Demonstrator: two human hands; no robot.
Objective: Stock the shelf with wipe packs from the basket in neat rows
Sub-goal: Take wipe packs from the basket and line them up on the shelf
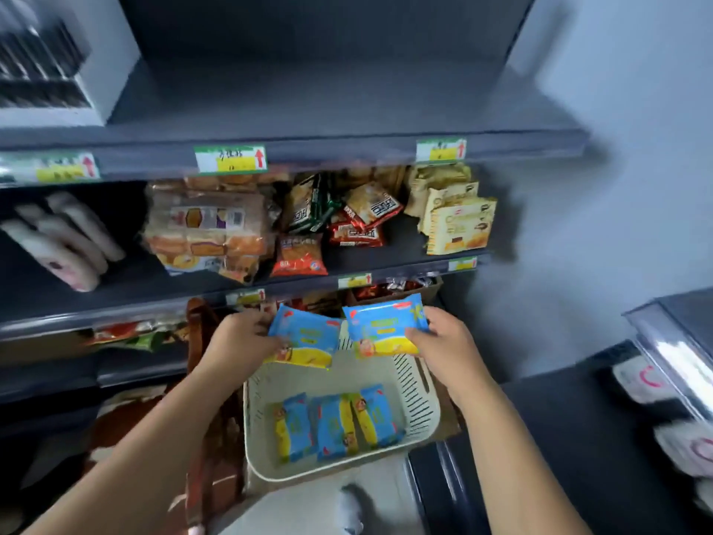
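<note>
A cream slotted basket sits low in front of the shelving, with three blue-and-yellow wipe packs lying side by side on its floor. My left hand grips one wipe pack by its left edge, raised above the basket's far rim. My right hand grips a second wipe pack by its right edge, at about the same height. The two held packs hang side by side in front of the lower shelf edge. The dark top shelf above the price tags is bare.
The middle shelf carries cake packs, snack bags and biscuit boxes, with pale packs at its left. Price tags line the shelf edges. A brown bag stands left of the basket. A second shelf unit juts in at the right.
</note>
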